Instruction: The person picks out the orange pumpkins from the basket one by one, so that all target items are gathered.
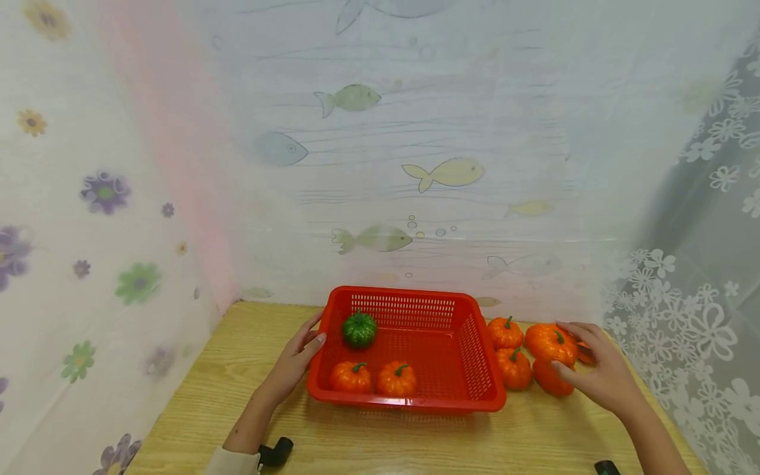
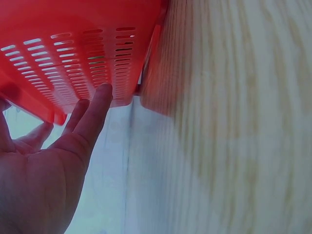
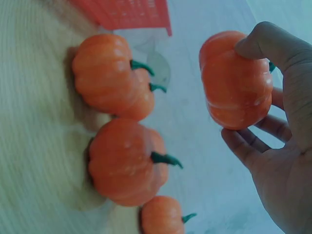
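Note:
A red plastic basket [image 1: 410, 404] stands on the table, holding one green toy pumpkin [image 1: 359, 330] and two orange ones. My left hand [image 1: 295, 363] is at its left side, thumb on the rim and fingers against the slotted outer wall [image 2: 68, 63]. My right hand [image 3: 287, 112] holds an orange toy pumpkin [image 3: 234, 80] between thumb and fingers, raised over the others in the right wrist view. Beneath and beside it, several more orange pumpkins [image 3: 122, 163] with green stems rest on the table, right of the basket.
The wooden table [image 1: 237, 369] meets a wall sheet printed with fish [image 1: 368, 237] at the back. A flowered sheet [image 1: 119, 264] hangs at the left, lace-patterned fabric [image 1: 712, 330] at the right. Black wrist devices [image 1: 276, 452] show near both forearms.

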Action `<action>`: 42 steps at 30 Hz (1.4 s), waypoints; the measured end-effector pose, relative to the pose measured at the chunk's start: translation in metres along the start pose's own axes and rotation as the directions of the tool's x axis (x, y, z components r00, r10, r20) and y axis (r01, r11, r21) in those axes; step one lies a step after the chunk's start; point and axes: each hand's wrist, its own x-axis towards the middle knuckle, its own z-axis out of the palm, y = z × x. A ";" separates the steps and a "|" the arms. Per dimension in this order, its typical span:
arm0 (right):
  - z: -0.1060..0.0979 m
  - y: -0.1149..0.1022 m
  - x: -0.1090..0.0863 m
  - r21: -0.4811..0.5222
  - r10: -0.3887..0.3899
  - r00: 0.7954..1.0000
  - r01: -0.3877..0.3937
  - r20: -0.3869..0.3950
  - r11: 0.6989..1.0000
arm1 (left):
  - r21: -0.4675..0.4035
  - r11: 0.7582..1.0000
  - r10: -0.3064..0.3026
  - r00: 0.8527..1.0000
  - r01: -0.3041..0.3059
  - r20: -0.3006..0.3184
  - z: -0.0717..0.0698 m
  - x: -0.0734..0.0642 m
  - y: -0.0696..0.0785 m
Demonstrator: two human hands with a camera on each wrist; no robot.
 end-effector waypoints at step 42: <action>-0.018 0.096 -0.066 -0.179 0.412 0.905 -0.424 -0.104 0.888 | 0.008 1.000 0.002 1.000 -0.002 -0.006 0.000 -0.001 0.001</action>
